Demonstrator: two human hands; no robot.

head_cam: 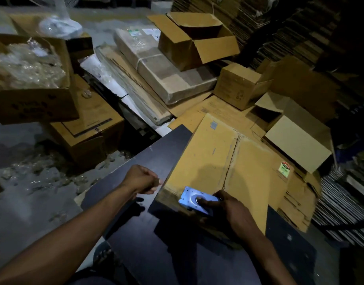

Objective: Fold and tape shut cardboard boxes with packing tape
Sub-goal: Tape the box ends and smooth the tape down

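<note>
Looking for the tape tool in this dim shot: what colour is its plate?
Light blue metal: the tape dispenser in the right hand, head view.

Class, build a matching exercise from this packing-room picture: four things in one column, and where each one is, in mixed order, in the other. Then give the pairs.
Things
1. Blue metal tape dispenser
2. Large brown cardboard box with closed flaps
3. Open brown box full of clear plastic wrap
4. Left hand

Places
A. far left, on another box
B. gripped in the right hand
C. on the dark table
D. fist at the large box's left corner

Pairs: 1-B, 2-C, 3-A, 4-D
</note>
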